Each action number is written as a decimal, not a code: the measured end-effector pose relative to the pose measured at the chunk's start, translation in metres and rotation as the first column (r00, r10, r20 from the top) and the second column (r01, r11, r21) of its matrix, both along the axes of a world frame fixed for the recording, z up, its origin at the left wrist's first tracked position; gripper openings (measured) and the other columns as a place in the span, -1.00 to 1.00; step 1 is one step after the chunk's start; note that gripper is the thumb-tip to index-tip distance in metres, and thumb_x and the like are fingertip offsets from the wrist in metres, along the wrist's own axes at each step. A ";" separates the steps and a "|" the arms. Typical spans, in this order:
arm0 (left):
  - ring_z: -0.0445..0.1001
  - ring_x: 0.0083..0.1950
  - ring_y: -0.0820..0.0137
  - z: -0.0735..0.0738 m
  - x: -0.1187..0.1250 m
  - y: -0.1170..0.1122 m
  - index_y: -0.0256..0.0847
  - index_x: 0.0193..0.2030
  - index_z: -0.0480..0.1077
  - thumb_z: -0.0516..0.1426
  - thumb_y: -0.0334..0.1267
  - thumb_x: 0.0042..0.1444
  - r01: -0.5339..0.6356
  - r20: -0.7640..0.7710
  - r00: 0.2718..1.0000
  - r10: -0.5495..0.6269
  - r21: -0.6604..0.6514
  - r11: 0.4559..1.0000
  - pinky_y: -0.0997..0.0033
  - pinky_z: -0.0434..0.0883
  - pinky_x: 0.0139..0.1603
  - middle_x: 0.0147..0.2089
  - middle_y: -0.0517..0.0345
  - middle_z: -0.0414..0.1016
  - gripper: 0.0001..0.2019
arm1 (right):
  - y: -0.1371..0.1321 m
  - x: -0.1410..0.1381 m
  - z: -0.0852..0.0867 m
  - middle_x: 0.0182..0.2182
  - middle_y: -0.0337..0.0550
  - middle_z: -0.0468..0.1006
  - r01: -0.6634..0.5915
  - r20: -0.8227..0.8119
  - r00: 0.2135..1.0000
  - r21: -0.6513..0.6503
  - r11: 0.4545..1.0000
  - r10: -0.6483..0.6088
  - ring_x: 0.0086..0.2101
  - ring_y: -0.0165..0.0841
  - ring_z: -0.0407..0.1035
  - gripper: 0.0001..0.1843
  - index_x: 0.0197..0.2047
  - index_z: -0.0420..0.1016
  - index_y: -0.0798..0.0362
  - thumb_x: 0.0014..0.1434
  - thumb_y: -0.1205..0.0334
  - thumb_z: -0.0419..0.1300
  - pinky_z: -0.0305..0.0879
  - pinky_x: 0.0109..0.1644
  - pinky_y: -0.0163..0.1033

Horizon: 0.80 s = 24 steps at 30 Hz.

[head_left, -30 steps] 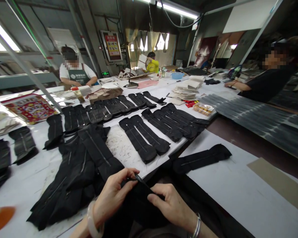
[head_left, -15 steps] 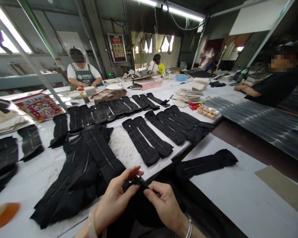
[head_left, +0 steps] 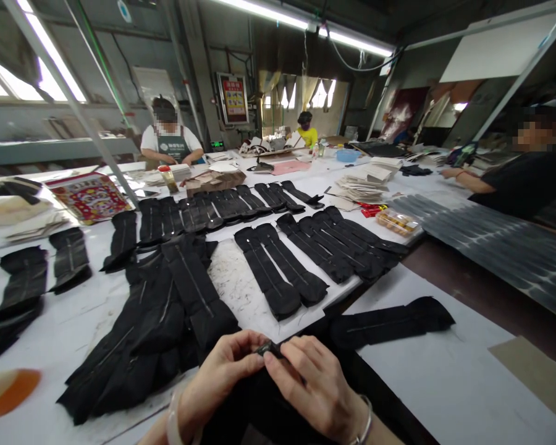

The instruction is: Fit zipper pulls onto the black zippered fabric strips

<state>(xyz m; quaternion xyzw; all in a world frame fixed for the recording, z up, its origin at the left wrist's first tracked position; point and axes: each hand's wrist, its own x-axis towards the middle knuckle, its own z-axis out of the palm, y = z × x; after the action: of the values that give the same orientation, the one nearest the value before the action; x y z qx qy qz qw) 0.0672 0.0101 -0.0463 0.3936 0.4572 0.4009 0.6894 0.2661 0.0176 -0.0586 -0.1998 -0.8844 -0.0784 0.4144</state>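
Over the near edge of the table, my left hand and my right hand meet with their fingertips almost touching. Both are closed in a pinch on a small bunched part of a black fabric piece. The rest of it drops into darkness below and blends with dark clothing, so its shape is hidden. Left of my hands lies a heap of black zippered fabric strips. Two more strips lie side by side just beyond. To the right, a single zippered strip rests flat.
Rows of black strips cover the middle of the table. Stacked pale sheets, a clear box of yellow items and a jar stand farther back. A metal pole rises at left. Several people sit around the table.
My left fingers, raised and spread a little before, have closed down onto the fabric. My right hand has turned inward, with its fingers over the bunched part. The view has shifted slightly.
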 end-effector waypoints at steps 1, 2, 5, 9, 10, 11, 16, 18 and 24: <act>0.43 -0.34 0.42 0.001 0.001 0.000 -0.26 -0.30 0.58 0.43 -0.12 -0.15 0.000 0.003 1.000 0.000 -0.008 1.000 0.48 0.33 -0.25 -0.37 0.17 0.55 -0.68 | 0.002 0.002 0.004 -0.26 0.09 0.56 -0.019 0.067 0.998 0.065 0.998 0.015 -0.21 -0.18 0.46 -0.68 0.06 0.47 0.26 0.29 0.45 0.05 0.46 -0.17 -0.05; 0.42 -0.36 0.44 0.002 0.002 0.000 -0.27 -0.32 0.58 0.44 -0.12 -0.16 0.005 0.007 1.000 -0.005 -0.011 1.000 0.50 0.32 -0.26 -0.39 0.18 0.55 -0.69 | 0.004 0.004 0.009 -0.27 0.09 0.56 -0.042 0.118 0.993 0.108 0.993 0.029 -0.21 -0.17 0.46 -0.69 0.03 0.49 0.30 0.30 0.44 0.03 0.47 -0.17 -0.02; 0.39 -0.41 0.48 0.003 0.004 0.002 -0.31 -0.36 0.57 0.45 -0.13 -0.18 0.031 0.027 0.999 -0.031 -0.013 0.999 0.53 0.29 -0.31 -0.43 0.18 0.53 -0.69 | 0.008 0.009 0.018 -0.28 0.11 0.58 -0.098 0.208 0.976 0.179 0.979 0.060 -0.22 -0.15 0.48 -0.67 -0.02 0.50 0.36 0.29 0.47 -0.02 0.47 -0.16 0.01; 0.35 -0.45 0.51 0.001 0.006 0.004 -0.32 -0.41 0.56 0.46 -0.15 -0.21 0.047 0.073 0.996 -0.045 -0.026 0.999 0.56 0.24 -0.39 -0.47 0.19 0.51 -0.69 | 0.010 0.014 0.023 -0.29 0.16 0.58 -0.130 0.238 0.968 0.218 0.967 0.076 -0.23 -0.15 0.49 -0.66 -0.08 0.50 0.42 0.26 0.50 -0.06 0.47 -0.14 -0.02; 0.35 -0.45 0.51 0.000 0.007 0.004 -0.32 -0.42 0.56 0.46 -0.16 -0.22 0.050 0.078 0.996 -0.048 -0.031 0.998 0.56 0.23 -0.40 -0.48 0.18 0.52 -0.69 | 0.010 0.014 0.023 -0.30 0.16 0.58 -0.125 0.235 0.969 0.220 0.967 0.072 -0.23 -0.15 0.48 -0.66 -0.09 0.50 0.42 0.26 0.51 -0.06 0.46 -0.14 -0.03; 0.34 -0.46 0.52 -0.001 0.007 0.004 -0.32 -0.43 0.56 0.47 -0.16 -0.23 0.054 0.081 0.995 -0.051 -0.035 0.998 0.56 0.22 -0.42 -0.48 0.18 0.52 -0.69 | 0.010 0.015 0.023 -0.31 0.17 0.58 -0.114 0.230 0.971 0.218 0.969 0.062 -0.23 -0.15 0.48 -0.66 -0.10 0.50 0.41 0.25 0.51 -0.07 0.46 -0.14 -0.03; 0.30 -0.53 0.54 0.001 0.012 0.007 -0.32 -0.44 0.54 0.49 -0.14 -0.32 0.037 0.054 0.998 -0.033 -0.077 0.996 0.56 0.17 -0.49 -0.54 0.22 0.48 -0.64 | 0.005 0.008 0.017 -0.36 0.12 0.54 0.000 0.119 0.993 0.071 0.997 -0.009 -0.31 -0.18 0.42 -0.64 -0.11 0.45 0.33 0.28 0.51 -0.16 0.41 -0.20 -0.03; 0.28 -0.54 0.55 0.003 0.013 0.008 -0.32 -0.45 0.53 0.49 -0.13 -0.33 0.031 0.031 0.999 -0.029 -0.080 0.996 0.56 0.14 -0.50 -0.56 0.23 0.46 -0.63 | 0.002 0.003 0.015 -0.40 0.00 0.49 0.063 0.013 0.998 -0.096 0.993 -0.062 -0.36 -0.24 0.37 -0.70 -0.18 0.42 0.22 0.30 0.51 -0.13 0.38 -0.25 -0.09; 0.25 -0.51 0.54 0.005 0.014 0.009 -0.32 -0.48 0.50 0.46 -0.10 -0.26 0.050 -0.018 0.999 -0.050 0.028 0.998 0.53 0.14 -0.46 -0.55 0.25 0.41 -0.65 | 0.002 0.002 0.033 -0.34 -0.15 0.42 0.005 -0.099 0.988 -0.743 0.669 -0.117 -0.30 -0.33 0.34 -0.83 -0.35 0.32 0.05 0.23 0.48 0.03 0.33 -0.22 -0.24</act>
<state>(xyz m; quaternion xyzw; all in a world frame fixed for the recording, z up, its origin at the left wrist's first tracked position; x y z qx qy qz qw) 0.0813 0.0191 -0.0409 0.4182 0.4474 0.3865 0.6896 0.2678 0.0194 -0.0256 -0.3851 -0.8020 0.2869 0.3552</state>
